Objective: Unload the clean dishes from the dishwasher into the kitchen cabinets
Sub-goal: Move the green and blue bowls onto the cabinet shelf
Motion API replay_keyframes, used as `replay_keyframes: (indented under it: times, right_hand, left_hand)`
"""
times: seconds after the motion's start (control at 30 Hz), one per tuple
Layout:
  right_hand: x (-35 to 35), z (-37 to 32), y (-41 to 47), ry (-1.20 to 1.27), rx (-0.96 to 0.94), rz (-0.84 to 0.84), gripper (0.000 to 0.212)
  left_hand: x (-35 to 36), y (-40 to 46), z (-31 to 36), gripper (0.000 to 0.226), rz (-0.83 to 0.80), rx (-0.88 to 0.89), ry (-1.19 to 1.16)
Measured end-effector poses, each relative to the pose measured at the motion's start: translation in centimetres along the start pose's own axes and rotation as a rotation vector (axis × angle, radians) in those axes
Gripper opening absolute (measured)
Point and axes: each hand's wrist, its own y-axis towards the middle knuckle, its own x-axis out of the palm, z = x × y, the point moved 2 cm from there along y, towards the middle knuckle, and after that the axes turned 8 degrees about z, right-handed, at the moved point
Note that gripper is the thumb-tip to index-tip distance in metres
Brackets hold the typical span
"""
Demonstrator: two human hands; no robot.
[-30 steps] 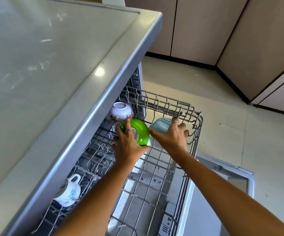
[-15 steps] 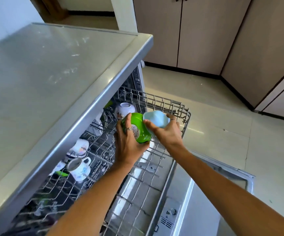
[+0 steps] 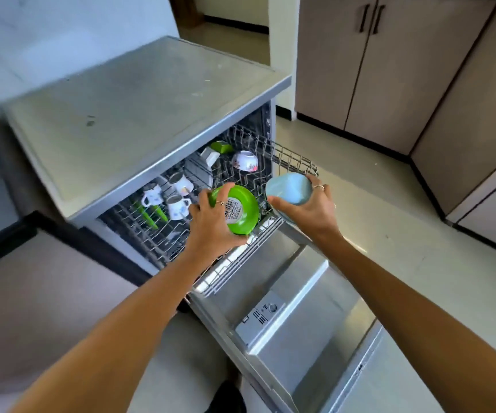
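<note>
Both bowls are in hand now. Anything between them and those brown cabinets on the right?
Nothing visible on the floor path. The cabinet doors are closed, though, and the left hand holds the green bowl, the right hand the blue bowl.

Tiled floor (image 3: 389, 222) (dark skirting (image 3: 356, 138))

Two hands, left (image 3: 211, 225) and right (image 3: 309, 208), one bowl each: green (image 3: 242, 211) and blue (image 3: 289, 189). Racked: three mugs (image 3: 178, 205) (floral, upside down), one white bowl (image 3: 245, 160), two green utensils (image 3: 151, 217).
</note>
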Motion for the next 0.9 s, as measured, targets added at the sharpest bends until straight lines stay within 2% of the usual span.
replay_keyframes:
  times: [0.17, 0.4, 0.67, 0.9]
  right_hand:
    - [-1.9, -3.9, -5.5, 0.047, -0.072, -0.075, 0.099]
    - [-2.3, -11.5, -12.8, 0.051, -0.276, -0.199, 0.106]
    - [0.0, -22.0, -18.7, 0.008, -0.652, -0.283, 0.1]
    - [5.0, -30.5, -24.9, 0.087, -0.803, -0.347, 0.096]
  left_hand:
    - [-6.8, -5.5, -1.1, 0.112, 0.086, -0.07, -0.002]
    - [-16.3, -12.6, -4.5, 0.113, 0.255, -0.154, 0.008]
    - [-25.7, -19.1, -10.0, 0.107, 0.399, -0.334, 0.028]
    - [-34.1, -24.7, -16.0, 0.111, 0.532, -0.428, 0.072]
